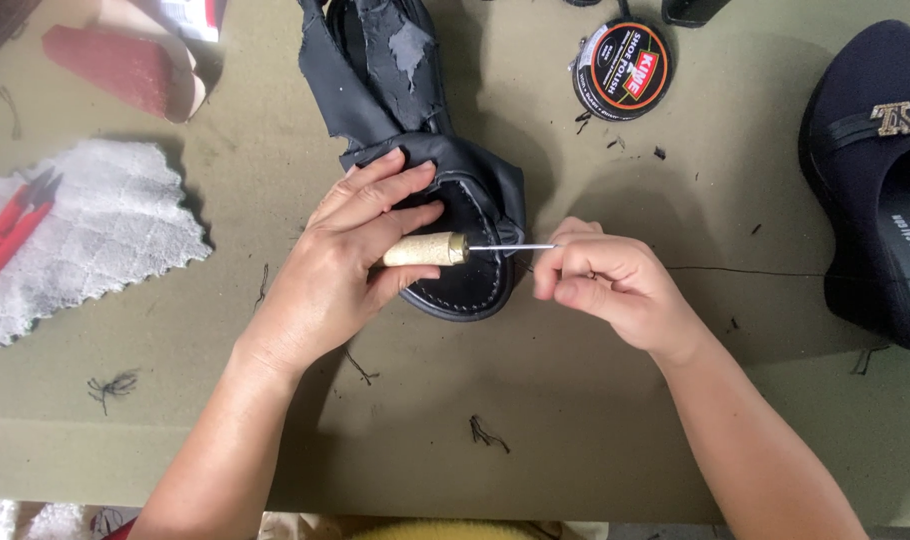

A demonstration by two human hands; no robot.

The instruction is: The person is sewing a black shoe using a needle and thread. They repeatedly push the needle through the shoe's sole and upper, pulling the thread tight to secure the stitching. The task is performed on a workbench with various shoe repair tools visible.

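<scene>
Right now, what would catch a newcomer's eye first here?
At centre, the left hand holds an awl across a black shoe, while the right hand pinches its metal tip. Red snips lie on a white cloth at left; a polish tin sits up top.

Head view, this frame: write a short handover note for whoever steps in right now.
Left hand: grips the wooden-handled awl and rests on the black sandal, pinning it to the table.
Right hand: pinches the awl's needle tip and the black thread, which runs right toward the dark shoe.
Done: a stitch row shows along the sole edge.
Left: the upper is torn and loose near the top.
Nearby: polish tin, red snips on white cloth.
</scene>
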